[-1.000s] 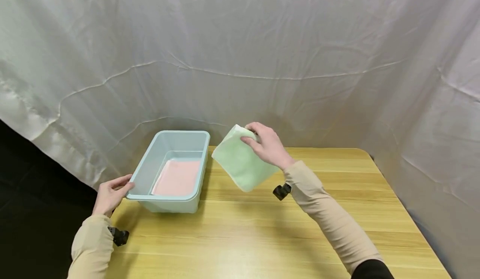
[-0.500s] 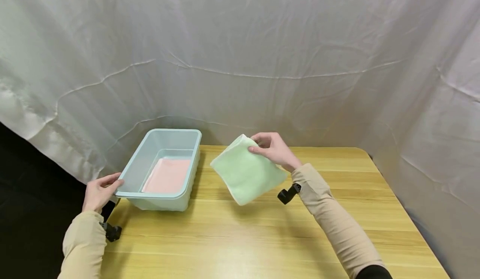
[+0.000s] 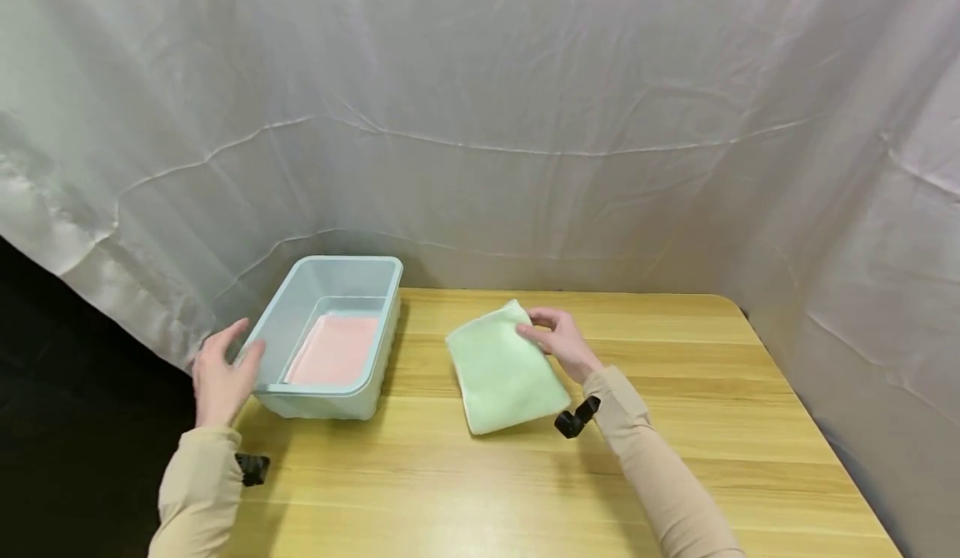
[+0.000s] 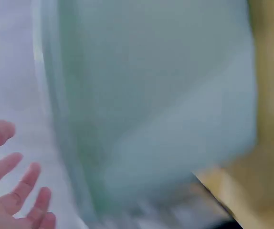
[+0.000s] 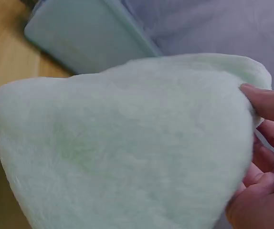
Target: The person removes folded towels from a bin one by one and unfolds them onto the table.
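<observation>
Pinched at its far right edge by my right hand [image 3: 564, 346], a folded pale green cloth [image 3: 506, 371] is low over the middle of the table. In the right wrist view the thumb presses the fuzzy green cloth [image 5: 127, 143] against the fingers. My left hand [image 3: 225, 375] is at the near left corner of a light blue plastic bin [image 3: 390, 316], fingers spread. The left wrist view has those fingers [image 4: 20, 191] apart from the blurred bin wall [image 4: 151, 105]. Flat on the bin's floor lies a folded pink cloth [image 3: 335, 350].
The wooden table [image 3: 675, 425] extends to the right and toward the front. A grey-white curtain [image 3: 480, 125] hangs behind it and along the right side. Black fabric [image 3: 75, 425] is at the lower left.
My right hand has brought the green cloth lower and nearer the table. The bin shifted left earlier; my left hand has since let go of its rim and spread its fingers.
</observation>
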